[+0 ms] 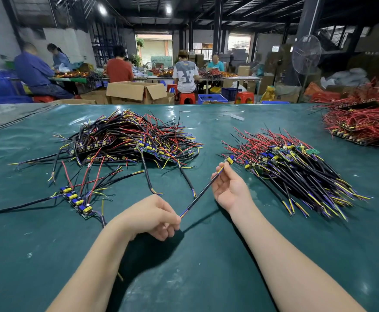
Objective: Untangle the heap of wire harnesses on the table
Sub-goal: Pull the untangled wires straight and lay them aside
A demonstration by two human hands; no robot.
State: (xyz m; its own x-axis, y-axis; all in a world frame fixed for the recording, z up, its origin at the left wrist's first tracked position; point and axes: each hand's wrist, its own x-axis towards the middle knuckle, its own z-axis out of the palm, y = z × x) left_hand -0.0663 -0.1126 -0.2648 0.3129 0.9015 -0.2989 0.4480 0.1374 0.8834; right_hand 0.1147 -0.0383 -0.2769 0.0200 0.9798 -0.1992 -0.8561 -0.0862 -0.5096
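A wide green table (49,255) is filling the lower part of the view from the person's head.

At the far left, a short strip of small circuit boards (77,202) with yellow and blue parts is lying flat on the table, its black, red and yellow leads trailing outward. Behind it, left of centre, the tangled heap (125,140) of wire harnesses is sitting on the table, with black sheathed cables and red, yellow and purple wires crossing in every direction.

Near the middle, close to the viewer, the left hand (152,218) is curling its fingers and pinching the striped lower tip of a single harness (201,193). This harness is stretching diagonally up to the right, lifted clear of the table between both hands. The right hand (230,190), palm turned toward the viewer, is pinching the cable near its upper end, where a small yellow and blue part is sticking out past the fingertips.

To the right, a combed pile (296,167) of harnesses is lying with its cables running roughly parallel. At the far right edge, a red wire pile (359,124) is resting on the table.

Beyond the table, several seated people are working at other benches, beside an open cardboard box (136,92) and a standing fan (306,54).
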